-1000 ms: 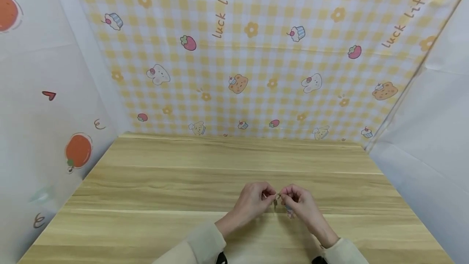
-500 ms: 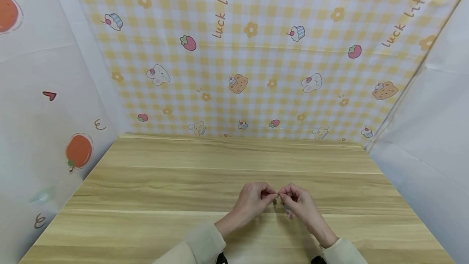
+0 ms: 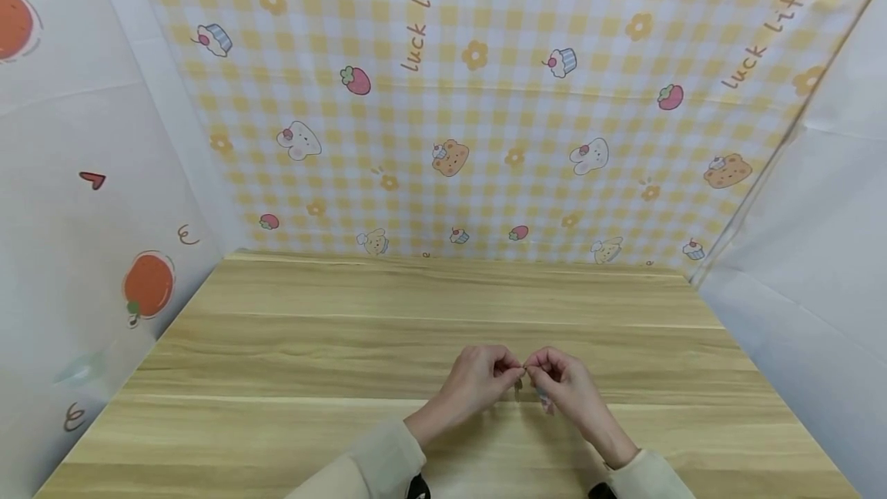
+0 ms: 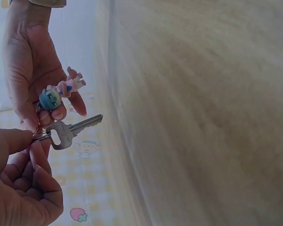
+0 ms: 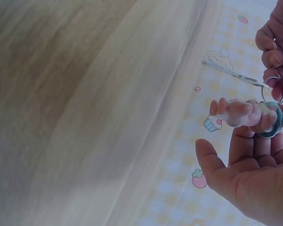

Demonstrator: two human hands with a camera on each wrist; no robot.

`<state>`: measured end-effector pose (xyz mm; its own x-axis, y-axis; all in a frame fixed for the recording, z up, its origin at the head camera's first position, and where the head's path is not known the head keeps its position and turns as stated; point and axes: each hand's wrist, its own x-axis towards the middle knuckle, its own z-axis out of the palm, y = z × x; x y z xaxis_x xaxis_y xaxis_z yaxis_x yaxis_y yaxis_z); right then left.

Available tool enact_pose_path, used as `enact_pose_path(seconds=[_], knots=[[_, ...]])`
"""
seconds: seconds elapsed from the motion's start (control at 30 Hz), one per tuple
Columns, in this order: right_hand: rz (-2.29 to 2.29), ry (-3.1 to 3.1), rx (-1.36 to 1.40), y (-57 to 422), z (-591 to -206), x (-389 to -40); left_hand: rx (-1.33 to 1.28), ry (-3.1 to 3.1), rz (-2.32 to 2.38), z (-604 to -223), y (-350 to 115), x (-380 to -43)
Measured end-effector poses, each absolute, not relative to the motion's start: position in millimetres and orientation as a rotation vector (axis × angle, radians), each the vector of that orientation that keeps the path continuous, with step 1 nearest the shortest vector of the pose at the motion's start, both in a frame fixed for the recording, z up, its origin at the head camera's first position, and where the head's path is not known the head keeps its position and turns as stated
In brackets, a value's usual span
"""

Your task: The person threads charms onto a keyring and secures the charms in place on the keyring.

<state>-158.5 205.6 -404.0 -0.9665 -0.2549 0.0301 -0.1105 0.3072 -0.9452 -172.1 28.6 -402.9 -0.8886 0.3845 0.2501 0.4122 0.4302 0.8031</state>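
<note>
My left hand (image 3: 478, 376) pinches a metal key ring (image 5: 265, 89) between thumb and index finger. A silver key (image 4: 61, 136) hangs from that ring, its toothed blade pointing away from the fingers. Fingertips to fingertips with it, my right hand (image 3: 571, 387) pinches the top end of a small figurine keychain (image 4: 59, 95). The figurine (image 5: 247, 114) is pinkish white with a teal top and dangles below the right thumb and index finger. Between the two pinches the joining link is mostly hidden by the fingertips.
Both hands are above a wood-grain table (image 3: 312, 360). Behind it stands a yellow checked backdrop (image 3: 416, 114) with cartoon prints. White panels close in the left side (image 3: 62, 237) and right side (image 3: 811, 252).
The fingertips of both hands have drawn together, and the small gap with the ring between them has closed. The key shows less below the left hand. Both forearms have stayed nearly still.
</note>
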Motion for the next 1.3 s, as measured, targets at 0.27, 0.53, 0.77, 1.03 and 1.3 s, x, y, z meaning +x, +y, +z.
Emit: enact_pose_path(seconds=[0.27, 0.53, 0.77, 1.03, 1.3], knots=[[-1.757, 2.433, -0.318, 205.9, -404.2, -158.8, -0.722, -2.582, -1.527, -405.9, 28.3, -171.6], [-1.772, 2.424, -0.302, 205.4, -403.0, -157.7, -0.736, -2.584, -1.553, -404.8, 27.5, -171.0], [-1.741, 2.461, -0.325, 202.8, -399.1, -156.1, -0.725, -2.612, -1.565, -401.3, 26.2, -171.7], [-1.762, 2.433, -0.297, 203.0, -399.6, -156.9, -0.730, -2.565, -1.579, -403.0, 26.1, -171.0], [-1.751, 2.456, -0.366, 202.3, -399.6, -156.3, -0.750, -2.595, -1.612, -401.5, 23.6, -171.6]])
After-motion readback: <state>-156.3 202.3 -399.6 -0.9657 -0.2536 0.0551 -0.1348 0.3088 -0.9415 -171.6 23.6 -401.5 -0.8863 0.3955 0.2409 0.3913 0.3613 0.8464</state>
